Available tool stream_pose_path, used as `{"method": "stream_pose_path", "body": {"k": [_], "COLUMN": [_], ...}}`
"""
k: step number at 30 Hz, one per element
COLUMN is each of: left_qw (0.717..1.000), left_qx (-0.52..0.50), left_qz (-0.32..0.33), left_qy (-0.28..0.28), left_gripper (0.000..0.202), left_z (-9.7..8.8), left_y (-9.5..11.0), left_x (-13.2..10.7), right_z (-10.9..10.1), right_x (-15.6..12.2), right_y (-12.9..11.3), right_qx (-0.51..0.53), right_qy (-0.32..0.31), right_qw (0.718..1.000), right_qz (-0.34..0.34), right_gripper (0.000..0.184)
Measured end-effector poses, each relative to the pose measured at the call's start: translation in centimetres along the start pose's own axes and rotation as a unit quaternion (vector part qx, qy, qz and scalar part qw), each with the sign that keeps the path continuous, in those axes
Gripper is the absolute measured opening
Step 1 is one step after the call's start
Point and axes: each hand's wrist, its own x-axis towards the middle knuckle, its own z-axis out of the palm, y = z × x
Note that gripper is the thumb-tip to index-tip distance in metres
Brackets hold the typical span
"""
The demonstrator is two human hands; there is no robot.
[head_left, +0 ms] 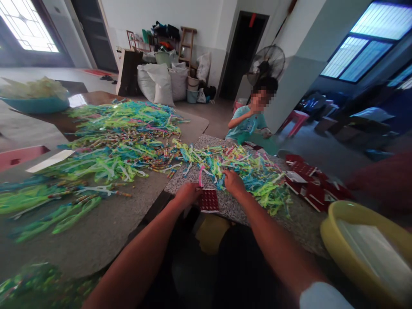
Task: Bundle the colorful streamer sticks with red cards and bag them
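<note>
Our left hand (186, 194) pinches a small red dotted paper card (209, 201) at the speckled stone table (291, 221) edge.
We judge it light, thin and bendable, best held by its rim; our right hand (234, 182) curls into slippery neon plastic strips (257, 172), and we cannot tell its grip.

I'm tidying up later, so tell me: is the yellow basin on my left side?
No, the yellow basin sits at the far right, beyond the right hand and the red cards.
</note>
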Motion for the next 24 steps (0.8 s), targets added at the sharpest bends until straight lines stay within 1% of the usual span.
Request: {"method": "stream_pose_path", "body": {"k": [1, 3, 6, 11, 15, 17, 20, 22, 24], "left_qw": [1.0, 1.0, 0.999, 0.998, 0.998, 0.997, 0.997, 0.997, 0.998], "left_qx": [0.002, 0.011, 0.033, 0.04, 0.042, 0.046, 0.044, 0.036, 0.03], "left_qz": [0.0, -0.004, -0.011, -0.04, -0.051, -0.055, -0.061, -0.062, -0.059], "left_qy": [-0.003, -0.005, 0.008, 0.023, 0.022, 0.019, 0.01, 0.009, 0.014], "left_gripper": [0.032, 0.031, 0.031, 0.03, 0.031, 0.031, 0.032, 0.032, 0.031], "left_z": [0.0, -0.1, -0.3, -0.9, -1.5, -1.7, -1.8, -1.8, -1.7], "left_y": [0.0, -0.1, -0.6, -1.6, -2.1, -2.3, -2.7, -2.9, -3.2], "left_x": [0.1, 0.2, 0.3, 0.3, 0.5, 0.6, 0.8, 0.9, 0.9], "right_z": [0.0, 0.2, 0.4, -0.1, -0.2, 0.1, 0.8, 1.1, 1.0], "right_x": [0.3, 0.5, 0.4, -0.7, -1.1, -1.0, -0.6, -0.2, 0.2], "right_y": [0.8, 1.8, 2.0, 0.6, -1.0, -1.8, -2.8, -3.1, -2.8], "right_qx": [-0.045, -0.113, -0.162, -0.151, -0.129, -0.131, -0.159, -0.173, -0.176], "right_qy": [-0.001, -0.03, -0.048, -0.028, -0.004, -0.004, -0.015, -0.029, -0.047], "right_qw": [0.999, 0.993, 0.983, 0.978, 0.974, 0.973, 0.971, 0.969, 0.967], "right_qz": [-0.006, -0.028, -0.066, -0.142, -0.184, -0.191, -0.179, -0.176, -0.178], "right_gripper": [0.045, 0.051, 0.049, 0.033, 0.031, 0.031, 0.029, 0.027, 0.027]}}
